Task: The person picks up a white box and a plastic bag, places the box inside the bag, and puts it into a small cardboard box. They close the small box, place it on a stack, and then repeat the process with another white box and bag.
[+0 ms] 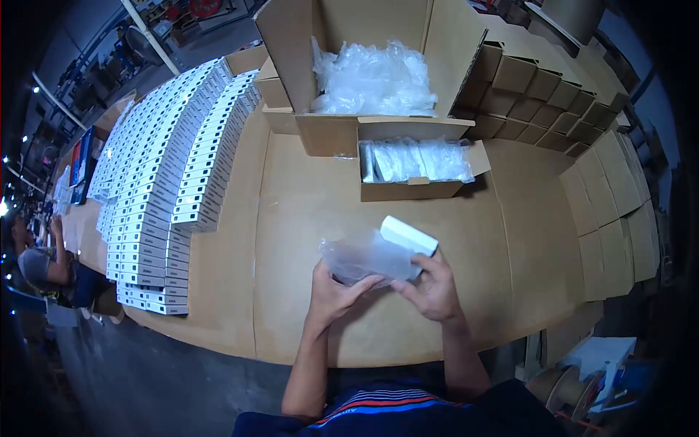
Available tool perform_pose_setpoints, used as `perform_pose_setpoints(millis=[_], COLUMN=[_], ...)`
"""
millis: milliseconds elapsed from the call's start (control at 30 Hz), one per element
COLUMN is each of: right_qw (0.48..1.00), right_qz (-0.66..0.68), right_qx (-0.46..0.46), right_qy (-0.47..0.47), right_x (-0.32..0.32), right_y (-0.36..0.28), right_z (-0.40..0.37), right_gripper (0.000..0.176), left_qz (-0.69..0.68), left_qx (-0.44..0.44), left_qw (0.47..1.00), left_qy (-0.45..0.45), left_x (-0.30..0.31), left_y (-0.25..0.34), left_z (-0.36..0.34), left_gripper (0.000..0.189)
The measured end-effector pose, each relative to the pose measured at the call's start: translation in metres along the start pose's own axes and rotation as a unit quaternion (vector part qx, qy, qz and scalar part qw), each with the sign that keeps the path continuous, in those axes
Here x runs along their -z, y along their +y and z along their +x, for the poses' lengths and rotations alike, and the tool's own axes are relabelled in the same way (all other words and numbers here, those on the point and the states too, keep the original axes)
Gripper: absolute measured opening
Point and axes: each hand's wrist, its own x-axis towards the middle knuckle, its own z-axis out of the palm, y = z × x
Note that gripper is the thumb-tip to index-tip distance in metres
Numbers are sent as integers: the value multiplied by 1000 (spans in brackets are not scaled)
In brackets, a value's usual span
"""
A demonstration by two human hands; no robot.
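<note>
My left hand is closed on a clear plastic bag, held above the cardboard-covered table. A small white box sticks out at the bag's right end, partly covered by the plastic. My right hand grips this white box near its lower right corner, thumb below and fingers at its edge. Just beyond my hands stands an open carton, filled with a row of plastic-wrapped white packages.
Stacked white boxes line the table's left side. Behind the carton, a large open box holds clear plastic bags. Brown cartons are piled at the back right, others at the right edge. A person is at far left.
</note>
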Motion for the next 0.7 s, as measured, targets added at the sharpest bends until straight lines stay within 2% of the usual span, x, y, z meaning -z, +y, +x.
perform_pose_setpoints(millis=[67, 100, 133, 200, 267, 367, 400, 467, 567, 667, 700], right_qw=[996, 995, 995, 991, 978, 973, 972, 967, 959, 932, 931], right_qz=[78, 56, 25, 48, 79, 14, 16, 37, -18, -96, -104], right_qx=[-17, -66, -46, 62, 153, 229, 232, 223, 198, 249, 219], right_qy=[34, 46, 88, 113, 115, -18, -29, -120, -201, -247, -274], right_x=[12, 23, 30, 36, 34, 43, 36, 31, 32, 31, 32], right_y=[-2, -12, -11, -19, -48, -61, -67, -76, -80, -88, -95], right_z=[4, 11, 18, 40, 63, 83, 88, 96, 108, 120, 122], right_gripper=[22, 26, 26, 40, 54, 65, 57, 50, 39, 31, 27], left_qz=[23, 35, 45, 65, 61, 85, 98, 99, 89, 85, 86], left_qx=[6, 8, 11, 14, -22, -40, -39, -20, -34, -46, -44], left_qw=[1000, 999, 999, 998, 998, 996, 994, 995, 995, 995, 995], left_qy=[-3, -5, -5, -6, 9, 1, -7, -4, 0, 6, 8], left_x=[-1, -1, 0, 1, -2, -2, -2, -3, -5, -6, -7], left_y=[-2, -3, -5, -8, -8, -9, -10, -6, -1, -2, -2], left_z=[-2, -3, -4, -5, -4, -4, -5, -6, -4, -1, -2], left_gripper=[51, 50, 50, 49, 49, 50, 50, 51, 54, 59, 61])
